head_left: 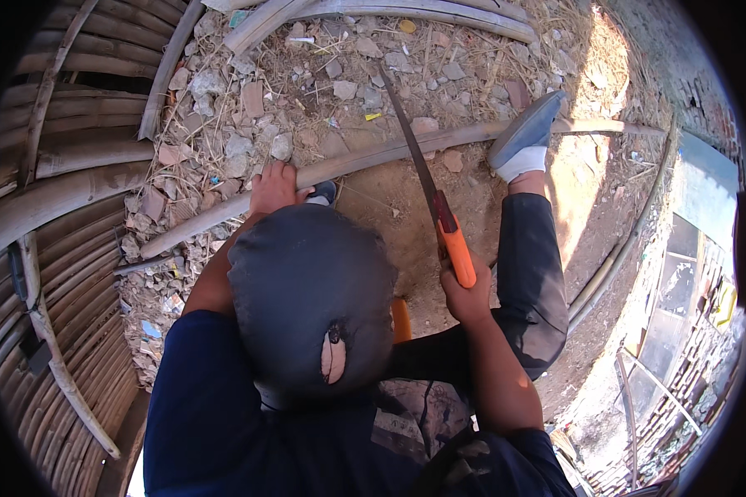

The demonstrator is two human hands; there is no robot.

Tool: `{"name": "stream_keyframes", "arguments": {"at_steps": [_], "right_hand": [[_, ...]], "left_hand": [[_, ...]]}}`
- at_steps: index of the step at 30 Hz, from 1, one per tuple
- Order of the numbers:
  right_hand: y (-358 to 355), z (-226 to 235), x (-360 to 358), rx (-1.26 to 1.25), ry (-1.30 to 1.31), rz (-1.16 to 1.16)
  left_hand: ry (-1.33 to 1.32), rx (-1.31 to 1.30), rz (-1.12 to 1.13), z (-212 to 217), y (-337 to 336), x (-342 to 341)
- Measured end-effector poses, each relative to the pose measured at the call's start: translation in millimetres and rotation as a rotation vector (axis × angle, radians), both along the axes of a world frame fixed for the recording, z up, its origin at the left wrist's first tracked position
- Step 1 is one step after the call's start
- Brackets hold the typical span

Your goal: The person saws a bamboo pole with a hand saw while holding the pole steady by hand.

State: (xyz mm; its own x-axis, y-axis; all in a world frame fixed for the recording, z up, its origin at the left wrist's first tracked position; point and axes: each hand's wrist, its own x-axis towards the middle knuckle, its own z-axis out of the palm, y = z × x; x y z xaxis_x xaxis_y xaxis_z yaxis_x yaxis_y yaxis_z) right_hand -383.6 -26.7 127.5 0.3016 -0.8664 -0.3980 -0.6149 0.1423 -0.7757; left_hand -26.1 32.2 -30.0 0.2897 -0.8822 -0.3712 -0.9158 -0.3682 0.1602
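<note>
A hand saw (pixel 452 240) with an orange handle and long dark blade is in my right hand (pixel 466 290), fingers wrapped round the grip. Its blade crosses over a long bamboo pole (pixel 365 157); whether the teeth touch it I cannot tell. My left hand (pixel 275 189) grips the pole left of the blade, just beyond my bent left knee (pixel 311 290), whose dark trouser leg is torn. To the right, my blue-grey shoe (pixel 526 132) rests on the pole, with that leg stretched out. The tip of my other shoe (pixel 325 192) shows beside my left hand.
Broken bricks and stones (pixel 240 145) with dry straw litter the ground. More poles (pixel 423 10) lie at the far side. A bamboo slat wall (pixel 75 306) stands on the left, a brick wall (pixel 704 373) on the right. An orange object (pixel 401 320) is partly hidden behind my knee.
</note>
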Motion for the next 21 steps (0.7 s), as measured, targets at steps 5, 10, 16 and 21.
{"name": "stream_keyframes", "arguments": {"at_steps": [5,10,16,21], "right_hand": [[16.1,54.0,-55.4,-0.011,0.009,-0.134],[25.8,73.6,-67.7,-0.029,-0.136,-0.255],[43.0,92.4,-42.5,-0.055,-0.152,-0.349],[63.7,99.5,-48.9,-0.024,-0.167,-0.274]], "left_hand": [[0.185,-0.148,0.002,6.4,0.3,15.5],[0.273,-0.105,-0.061,4.9,-4.1,32.8],[0.067,-0.197,-0.091,8.1,-7.7,4.3],[0.135,-0.086,-0.116,9.5,-25.2,32.2]]}}
